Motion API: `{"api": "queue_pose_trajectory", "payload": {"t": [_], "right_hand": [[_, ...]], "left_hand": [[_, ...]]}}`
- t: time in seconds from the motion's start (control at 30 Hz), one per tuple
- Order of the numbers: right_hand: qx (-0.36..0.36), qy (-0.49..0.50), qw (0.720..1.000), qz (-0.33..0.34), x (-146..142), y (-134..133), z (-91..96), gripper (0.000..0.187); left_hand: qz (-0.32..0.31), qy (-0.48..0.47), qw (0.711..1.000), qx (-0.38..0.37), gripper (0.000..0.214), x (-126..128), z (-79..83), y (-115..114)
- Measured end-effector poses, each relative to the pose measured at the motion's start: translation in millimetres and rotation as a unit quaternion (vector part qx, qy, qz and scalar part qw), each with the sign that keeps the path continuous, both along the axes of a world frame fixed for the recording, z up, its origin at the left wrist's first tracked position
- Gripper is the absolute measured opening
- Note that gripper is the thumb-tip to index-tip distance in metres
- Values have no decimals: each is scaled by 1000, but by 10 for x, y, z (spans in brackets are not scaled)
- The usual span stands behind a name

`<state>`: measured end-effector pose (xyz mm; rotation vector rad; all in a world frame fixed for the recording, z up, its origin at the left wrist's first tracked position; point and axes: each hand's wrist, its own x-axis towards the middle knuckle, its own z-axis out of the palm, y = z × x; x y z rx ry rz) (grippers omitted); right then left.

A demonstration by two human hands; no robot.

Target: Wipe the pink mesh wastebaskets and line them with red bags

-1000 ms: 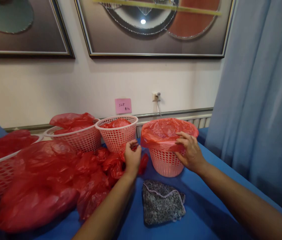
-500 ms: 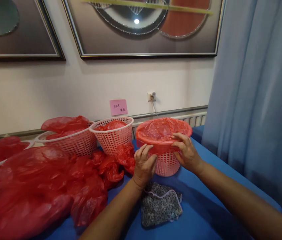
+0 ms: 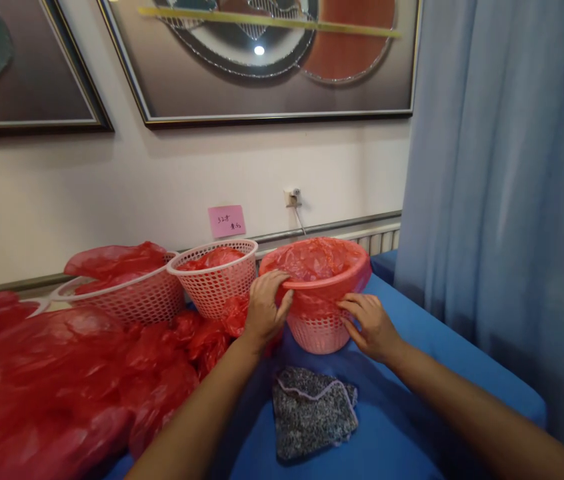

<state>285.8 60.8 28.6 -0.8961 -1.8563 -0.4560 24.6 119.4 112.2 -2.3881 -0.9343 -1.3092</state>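
A pink plastic basket (image 3: 318, 335) with a perforated wall stands upright on the blue-covered surface, lined with a red plastic bag (image 3: 312, 259). The bag is folded out over the rim and hangs part way down the outside. At the rim's left front, my left hand (image 3: 264, 308) grips the bag-covered edge, its thumb below. Lower on the right front, my right hand (image 3: 373, 327) pinches the bag's hanging edge against the basket wall. A folded dark grey cloth (image 3: 315, 415) with a pale purple border lies in front of the basket.
Left of it stands another pink basket (image 3: 219, 283) with a red bag inside, then a wider basket (image 3: 135, 300). Crumpled red bags (image 3: 62, 373) pile up at left. Behind are a wall socket (image 3: 293, 198) and a radiator (image 3: 379, 241); a blue curtain (image 3: 502, 200) hangs right.
My left hand has moved up to the rim's left side. My right hand has come down from the rim to the bag's lower edge. The view has shifted slightly right.
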Motion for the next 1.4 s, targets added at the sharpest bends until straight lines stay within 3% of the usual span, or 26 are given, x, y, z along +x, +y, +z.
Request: {"api": "queue_pose_trajectory", "payload": {"t": [0.1,0.2,0.3,0.37,0.43,0.57,0.7,0.83,0.9,1.0,1.13,1.2,1.3,1.33,1.4], "right_hand": [[26,64,998,-3,66,-88,169,44],[52,115,991,-44,168,-25,440,45],[-5,59,996,-64,288,225,662,29],[-56,-1,996,-64,360,421,738,40],[-77,-36,994,-64,409,576,766,53],[-75,-48,994,-59,434,704,757,59],[-61,-42,996,-55,484,742,696,60],[-51,-18,997,-61,570,779,696,59],[-34,6,996,-79,518,733,764,50],[-4,25,997,-68,241,560,893,35],[-58,-64,996,-33,-219,369,915,32],[-66,-88,991,-75,-327,371,860,38],[-39,-93,991,-93,-324,444,786,41],[-33,-96,991,-86,-303,469,773,42],[-32,-97,992,-76,-263,510,762,44]], "left_hand": [[12,-50,999,4,30,-58,-15,73],[-1,-71,997,-24,25,-82,0,98],[-8,-51,997,-65,29,-81,66,120],[12,-6,997,-79,35,-72,143,146],[30,51,994,-97,37,-55,231,180],[8,109,988,-110,37,-35,343,253],[19,90,995,-41,44,-150,326,326],[-7,138,988,-73,36,-295,285,406],[10,144,986,-81,24,-245,255,394],[60,136,986,-73,12,39,179,250],[96,130,985,-62,7,452,158,-40],[58,154,984,-70,26,478,272,-97],[11,209,976,-65,80,258,583,44],[12,240,968,-76,89,147,694,142],[22,293,946,-139,85,-75,871,360]]}}
